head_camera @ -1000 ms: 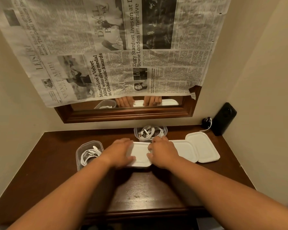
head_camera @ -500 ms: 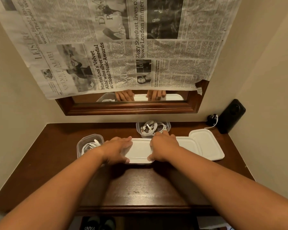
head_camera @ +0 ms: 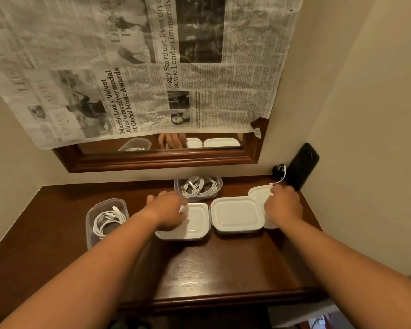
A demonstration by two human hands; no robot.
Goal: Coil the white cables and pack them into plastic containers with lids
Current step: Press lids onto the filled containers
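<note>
A lidded plastic container point(head_camera: 195, 224) sits mid-table, and my left hand point(head_camera: 169, 212) presses down on the left part of its white lid. Right of it lies a loose white lid point(head_camera: 237, 214). A second loose lid point(head_camera: 256, 195) lies further right, partly under the first; my right hand point(head_camera: 282, 205) covers it with fingers curled over its far edge. An open container point(head_camera: 215, 184) at the back holds coiled white cables point(head_camera: 198, 186). Another open container point(head_camera: 90, 217) at the left holds a coiled white cable point(head_camera: 107, 219).
A black device point(head_camera: 301, 167) leans in the back right corner with a thin white cable point(head_camera: 281, 176) and a small black plug beside it. A wood-framed mirror point(head_camera: 166, 160) under a taped newspaper point(head_camera: 140, 67) hangs on the back wall. Walls close in on both sides.
My right hand left the closed container and moved right onto the far right lid. My left hand stays on the closed container's lid. The camera tilted slightly.
</note>
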